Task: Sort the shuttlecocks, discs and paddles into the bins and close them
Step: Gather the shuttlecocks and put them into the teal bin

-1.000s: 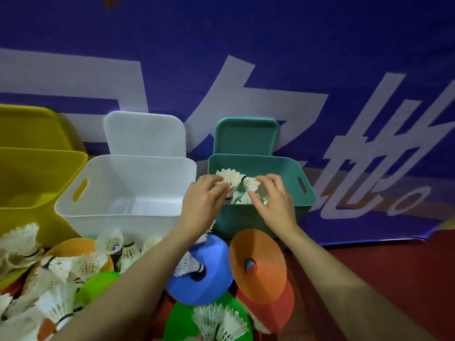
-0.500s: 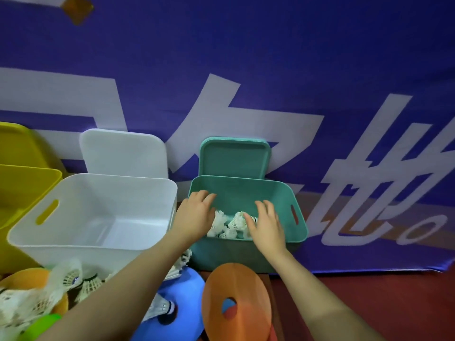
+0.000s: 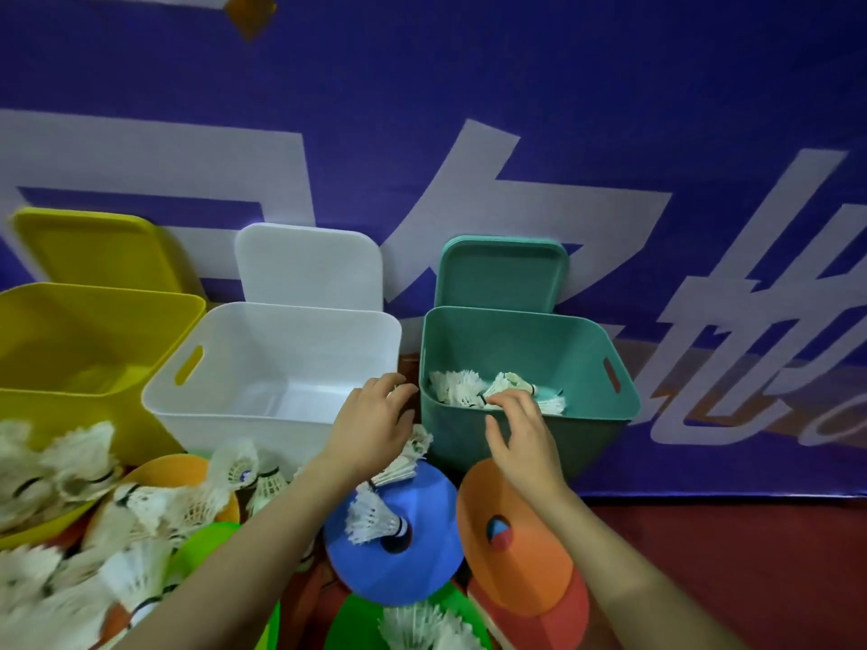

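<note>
Hovering empty, fingers loosely spread: left hand (image 3: 370,429), right hand (image 3: 525,438), near teal bin (image 3: 586,358) front rim. Loose shuttlecocks (image 3: 112,504) lie on floor toward left; left hand nearer.

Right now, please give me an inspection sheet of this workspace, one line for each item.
Surface: red floor, bins and loose gear standing on it.
Job's things: teal bin holds several shuttlecocks; white bin and yellow bin show nothing inside; all three lids lean upright behind them, none closed. No paddles seen.
Clutter: loose shuttlecocks heaped at left over the discs; blue disc with one shuttlecock on it; orange disc; green discs at the bottom edge.
Hands: left hand and right hand both open, fingers holding nothing, in front of the bins.
Cables: nothing seen.
Surroundings: blue banner with white lettering behind the bins.
</note>
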A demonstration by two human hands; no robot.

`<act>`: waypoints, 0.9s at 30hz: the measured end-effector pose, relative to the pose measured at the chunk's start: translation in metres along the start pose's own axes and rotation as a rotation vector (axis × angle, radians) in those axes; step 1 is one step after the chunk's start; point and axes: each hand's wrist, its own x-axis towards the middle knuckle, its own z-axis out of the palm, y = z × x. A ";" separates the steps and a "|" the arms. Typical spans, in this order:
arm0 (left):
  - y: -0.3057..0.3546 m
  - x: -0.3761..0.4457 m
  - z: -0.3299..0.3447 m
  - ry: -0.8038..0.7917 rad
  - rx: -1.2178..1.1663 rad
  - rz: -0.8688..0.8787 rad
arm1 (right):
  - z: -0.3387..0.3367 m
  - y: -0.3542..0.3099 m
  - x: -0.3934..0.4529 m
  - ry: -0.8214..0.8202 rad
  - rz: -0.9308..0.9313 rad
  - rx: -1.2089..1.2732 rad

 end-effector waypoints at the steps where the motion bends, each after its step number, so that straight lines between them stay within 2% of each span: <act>1: -0.005 -0.009 -0.004 -0.002 -0.001 -0.012 | 0.004 -0.007 -0.002 -0.009 -0.017 0.005; 6: -0.031 -0.053 -0.016 0.010 -0.030 -0.070 | 0.029 -0.037 -0.015 -0.075 -0.063 -0.050; 11: -0.057 -0.093 -0.012 -0.036 0.047 -0.145 | 0.059 -0.056 -0.031 -0.150 -0.017 -0.048; 16: -0.069 -0.128 -0.003 -0.085 0.128 -0.202 | 0.080 -0.067 -0.046 -0.403 -0.069 -0.131; 20: -0.070 -0.140 0.000 -0.064 0.053 -0.242 | 0.092 -0.069 -0.060 -0.614 -0.037 -0.227; 23: -0.069 -0.144 -0.002 -0.032 0.011 -0.186 | 0.101 -0.068 -0.066 -0.607 -0.078 -0.270; 27: -0.070 -0.151 -0.001 -0.044 -0.055 -0.128 | 0.104 -0.070 -0.070 -0.433 -0.142 -0.188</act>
